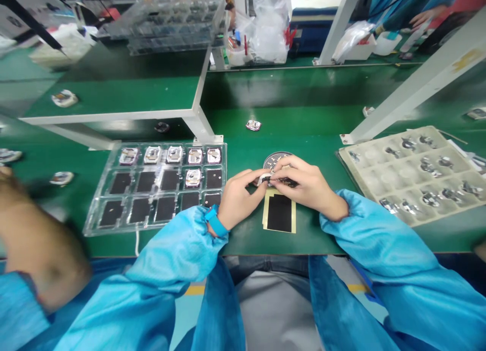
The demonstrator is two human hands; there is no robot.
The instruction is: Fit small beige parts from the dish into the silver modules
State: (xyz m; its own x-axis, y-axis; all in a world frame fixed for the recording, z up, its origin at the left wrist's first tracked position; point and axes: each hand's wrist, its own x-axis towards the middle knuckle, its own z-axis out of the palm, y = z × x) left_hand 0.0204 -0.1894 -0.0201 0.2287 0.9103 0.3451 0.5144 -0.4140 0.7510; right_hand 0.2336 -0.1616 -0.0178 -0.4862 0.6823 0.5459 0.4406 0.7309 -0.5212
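Note:
My left hand [241, 196] pinches a small white-rimmed watch case [264, 179] between thumb and fingers, in front of my body. From the other side, my right hand [306, 181] closes its fingers on a small dark part [285, 182] against that case; the fingers hide most of it. Just behind my hands lies a round, perforated grey disc [271, 161]. Below them a black rectangle on a yellow backing sheet [293, 224] rests on the green table.
A clear tray [91, 224] at left carries several watch cases among black-lined pockets. At right, a cream tray [364, 181] holds small metal parts. A single case [253, 125] lies ahead. A green shelf [152, 98] stands behind; a co-worker's arm [41, 239] is at far left.

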